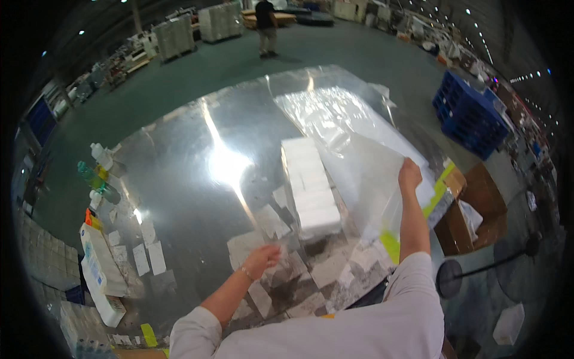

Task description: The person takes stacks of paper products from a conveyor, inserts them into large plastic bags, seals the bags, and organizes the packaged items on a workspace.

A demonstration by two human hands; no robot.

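Big shiny metal table (pixel 179 179), glare streaks across it, worn patches and paper scraps toward the near edge. On it a clear plastic sheet (pixel 353 161), thin, crinkled, glossy; far end lies flat on the table, near end is lifted. Right hand (pixel 409 175) pinches the sheet's raised edge, fingers closed on the film. White rectangular block (pixel 308 185), long, looks like stacked sheets or packs, sits mid-table just left of the lifted film, partly under it. Left hand (pixel 261 258) hovers low over the table near the block's near end, blurred; fingers look loosely curled, holding nothing visible. Bottles (pixel 95 173) and flat white packs (pixel 98 269) line the table's left edge. Blue plastic crates (pixel 469 113) on the floor at right.
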